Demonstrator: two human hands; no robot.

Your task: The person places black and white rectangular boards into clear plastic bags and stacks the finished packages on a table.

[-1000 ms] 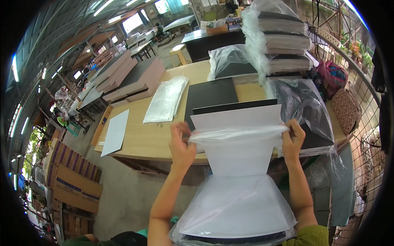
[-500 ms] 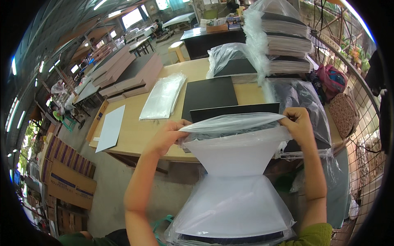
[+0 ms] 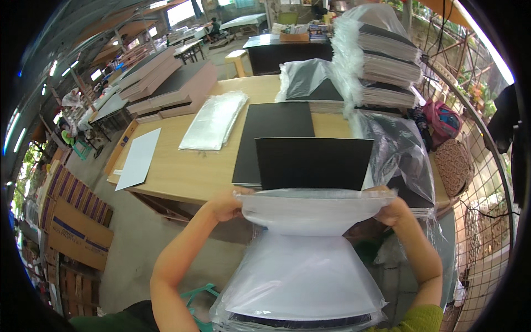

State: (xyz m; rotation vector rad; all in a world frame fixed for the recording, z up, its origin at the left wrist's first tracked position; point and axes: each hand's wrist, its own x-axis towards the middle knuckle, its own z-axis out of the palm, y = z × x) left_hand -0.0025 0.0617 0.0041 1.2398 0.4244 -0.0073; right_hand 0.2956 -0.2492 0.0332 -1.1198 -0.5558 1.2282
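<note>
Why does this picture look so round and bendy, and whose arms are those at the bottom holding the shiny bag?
The picture comes from a small wide camera worn on a person's head, looking down. That lens bends straight edges, so everything looks round. The arms are that person's own. The left hand and the right hand each grip one side of a clear plastic bag and hold its mouth open. A black board stands up out of the bag. In front is a wooden table. On it lie a flat black sheet, a pile of clear bags, a white sheet, and a tall stack of wrapped boards.
</note>
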